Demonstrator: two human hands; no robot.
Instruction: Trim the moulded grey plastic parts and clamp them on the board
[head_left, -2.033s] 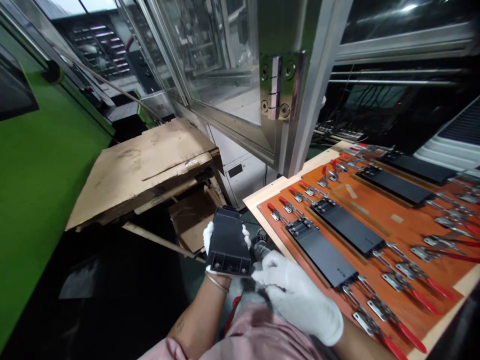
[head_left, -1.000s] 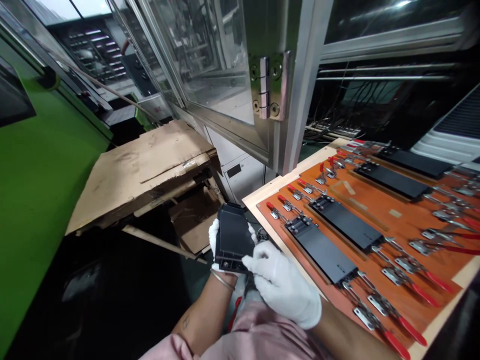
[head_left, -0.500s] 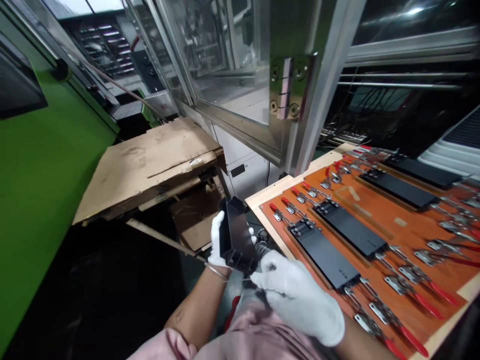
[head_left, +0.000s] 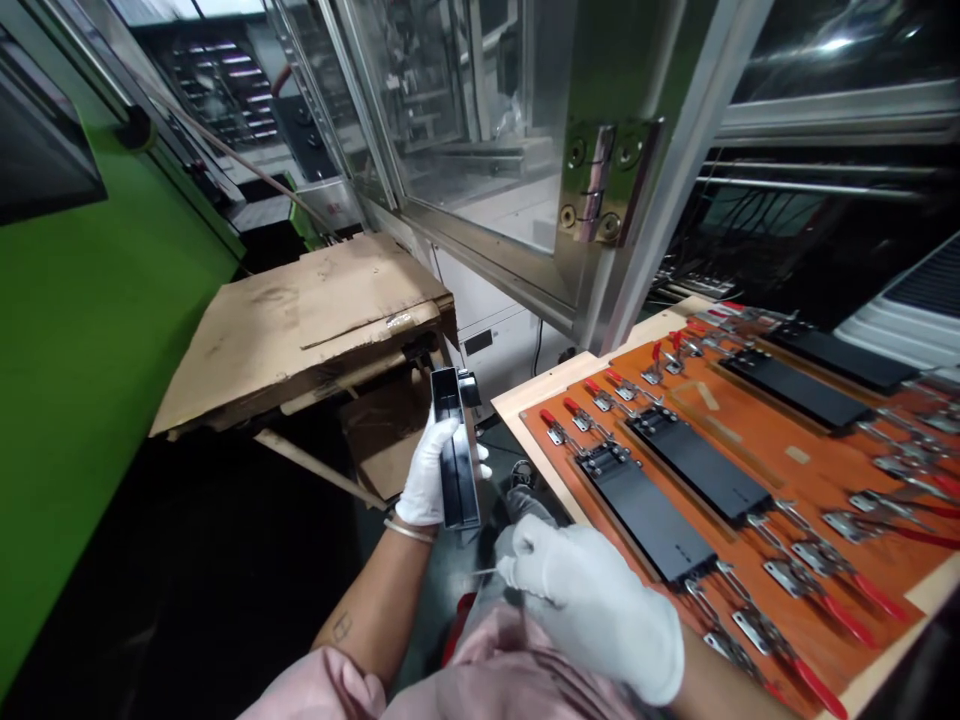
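Observation:
A black hollow part [head_left: 458, 460] stands nearly upright in front of me, its open side facing me. My left hand [head_left: 429, 470], in a white glove, is wrapped round it, with fingertips showing on its right side. My right hand [head_left: 585, 590], also gloved in white, is closed in a pinch below and to the right of the part, apart from it. A thin, light-coloured tool [head_left: 484, 572] sticks out leftward from its fingertips. The rest of that tool is hidden in the glove.
An orange board [head_left: 750, 440] on the right carries several black plates [head_left: 649, 510] and red-handled clamps [head_left: 810, 580]. Cardboard [head_left: 300, 320] covers a stand at left. A metal-framed glass door [head_left: 480, 200] rises ahead; a green machine [head_left: 112, 330] is at far left.
The black part has been turned in my left hand, so its hollow side now shows, and it has shifted slightly left. My right hand has moved away from it, slightly down.

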